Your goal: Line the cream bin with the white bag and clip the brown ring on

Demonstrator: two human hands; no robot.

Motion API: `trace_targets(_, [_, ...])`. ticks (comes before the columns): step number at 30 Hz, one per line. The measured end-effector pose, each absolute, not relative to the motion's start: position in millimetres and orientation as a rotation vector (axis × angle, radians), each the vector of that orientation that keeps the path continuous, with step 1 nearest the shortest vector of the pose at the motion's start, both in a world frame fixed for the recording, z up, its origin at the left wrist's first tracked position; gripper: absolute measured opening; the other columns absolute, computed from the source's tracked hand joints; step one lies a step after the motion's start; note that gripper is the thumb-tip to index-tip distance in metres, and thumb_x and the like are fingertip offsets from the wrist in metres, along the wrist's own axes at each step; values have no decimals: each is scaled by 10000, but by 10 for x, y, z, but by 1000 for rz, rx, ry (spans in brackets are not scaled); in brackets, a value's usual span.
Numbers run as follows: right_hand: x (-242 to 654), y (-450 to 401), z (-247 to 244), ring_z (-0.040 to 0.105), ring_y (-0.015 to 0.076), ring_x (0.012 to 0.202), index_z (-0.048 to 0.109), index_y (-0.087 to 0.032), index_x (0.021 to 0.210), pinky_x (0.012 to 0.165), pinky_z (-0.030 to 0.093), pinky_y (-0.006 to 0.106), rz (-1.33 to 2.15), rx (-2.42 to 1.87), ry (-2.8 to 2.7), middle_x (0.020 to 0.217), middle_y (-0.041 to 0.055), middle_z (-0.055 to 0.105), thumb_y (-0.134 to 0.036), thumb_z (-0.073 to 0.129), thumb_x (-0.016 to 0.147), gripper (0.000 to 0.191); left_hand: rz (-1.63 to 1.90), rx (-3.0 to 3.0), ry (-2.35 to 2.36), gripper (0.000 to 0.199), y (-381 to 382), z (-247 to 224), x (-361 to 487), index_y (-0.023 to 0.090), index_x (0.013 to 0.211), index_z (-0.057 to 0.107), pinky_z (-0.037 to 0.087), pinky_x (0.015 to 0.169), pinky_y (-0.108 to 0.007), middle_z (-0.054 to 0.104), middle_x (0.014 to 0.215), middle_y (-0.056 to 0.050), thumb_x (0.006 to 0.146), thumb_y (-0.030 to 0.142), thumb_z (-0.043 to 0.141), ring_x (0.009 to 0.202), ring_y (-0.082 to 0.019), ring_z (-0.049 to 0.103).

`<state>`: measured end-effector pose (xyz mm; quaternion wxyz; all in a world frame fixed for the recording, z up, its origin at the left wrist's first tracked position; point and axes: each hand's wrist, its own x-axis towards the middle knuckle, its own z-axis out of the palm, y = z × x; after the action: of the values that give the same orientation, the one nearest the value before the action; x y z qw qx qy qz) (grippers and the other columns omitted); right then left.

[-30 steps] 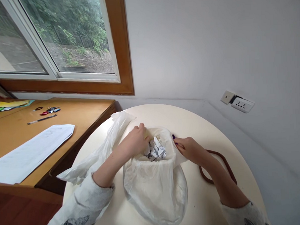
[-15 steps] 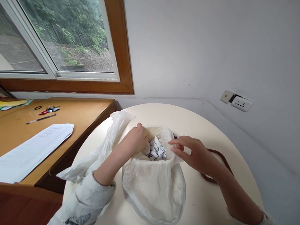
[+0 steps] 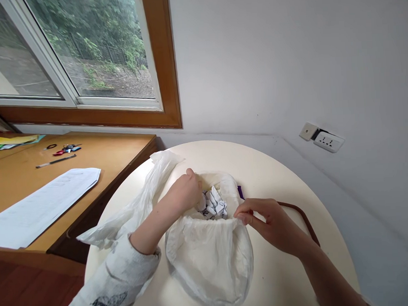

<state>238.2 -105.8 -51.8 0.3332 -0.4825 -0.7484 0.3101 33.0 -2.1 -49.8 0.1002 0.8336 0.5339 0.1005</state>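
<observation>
A white plastic bag (image 3: 208,256) lines a round bin on the white table, its edge folded outward over the rim. Crumpled papers (image 3: 214,203) lie inside the opening. My left hand (image 3: 188,189) is closed on the bag's left edge, its fingertips partly hidden. On the right side of the opening, my right hand (image 3: 257,216) pinches the bag's edge between thumb and fingers. Another white plastic bag (image 3: 141,196) lies loosely at the left, partly behind my left forearm. A small purple piece (image 3: 240,192) shows beside the bin's far right side.
A brown loop-shaped handle (image 3: 303,214) lies to the right of my right hand on the round table (image 3: 258,164). At the left, a wooden desk (image 3: 122,147) holds papers (image 3: 47,205), a pen (image 3: 55,161) and keys (image 3: 68,149). A wall stands behind.
My right hand has moved down and toward me and closed on the bag's edge. More of the purple piece shows. My left hand has barely moved.
</observation>
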Motion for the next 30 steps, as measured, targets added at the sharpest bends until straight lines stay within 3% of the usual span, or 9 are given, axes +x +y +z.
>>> trace_targets(2, [2391,-1082,-540,552,93,697,624,-251,866,641,421,194,801,-1237,-1947,748,-30,615,-268,534,837,96,350,2350,1576,306,-13,-530,300,73,986,550,440,643,-352,644,792,-165,840,302,409,749,-269,617])
trace_targets(5, [2399,-1111,-577,542,85,680,604,-294,1030,712,430,203,755,-1208,-1981,712,-47,566,-248,615,781,253,585,2189,1527,472,-22,-554,256,117,1185,434,455,774,-371,571,1139,-175,862,455,367,1000,-273,574])
trace_targets(8, [2393,-1129,-591,544,82,692,605,-306,1045,717,428,201,717,-1210,-2028,717,-45,560,-227,594,798,259,984,2184,1371,416,-90,-483,231,190,1193,439,402,923,-361,471,1290,-103,864,440,392,1181,-235,453])
trace_targets(11, [2367,-1128,-588,545,85,693,625,-289,1008,677,426,197,708,-1190,-2057,732,-32,581,-216,555,822,211,1132,2320,1182,270,-243,-304,242,203,1064,539,389,940,-335,555,1165,-61,866,356,437,1106,-202,501])
trace_targets(13, [2340,-1122,-595,547,91,696,642,-266,967,642,422,198,704,-1166,-2050,752,-17,601,-208,537,832,180,895,2419,1011,234,-379,-183,275,206,1011,577,438,862,-311,616,1033,-43,870,336,443,970,-183,565])
trace_targets(17, [2303,-1148,-611,545,109,685,657,-217,834,620,420,217,689,-1101,-1986,712,2,598,-199,533,828,125,570,2564,796,288,-613,-109,365,209,1124,557,442,873,-314,607,1088,-48,884,308,431,1010,-184,549])
trace_targets(23, [2395,-1012,-477,550,114,651,628,-203,766,630,431,232,744,-1153,-1794,691,-6,624,-268,551,817,113,547,2762,722,273,-736,-273,436,174,1072,582,465,776,-345,627,983,-73,867,325,484,895,-200,573])
trace_targets(25, [2431,-792,-461,547,124,672,619,-192,777,636,432,244,697,-1254,-1685,712,8,620,-320,514,833,175,634,2855,676,244,-759,-329,459,166,1036,590,460,730,-349,631,930,-72,853,309,514,844,-199,570])
trace_targets(30, [2398,-183,-580,577,159,845,617,-182,994,760,439,289,875,-1318,-1633,932,54,643,-398,507,809,305,858,2937,643,177,-819,-443,491,154,894,589,419,615,-298,609,802,-43,860,83,431,691,-143,523])
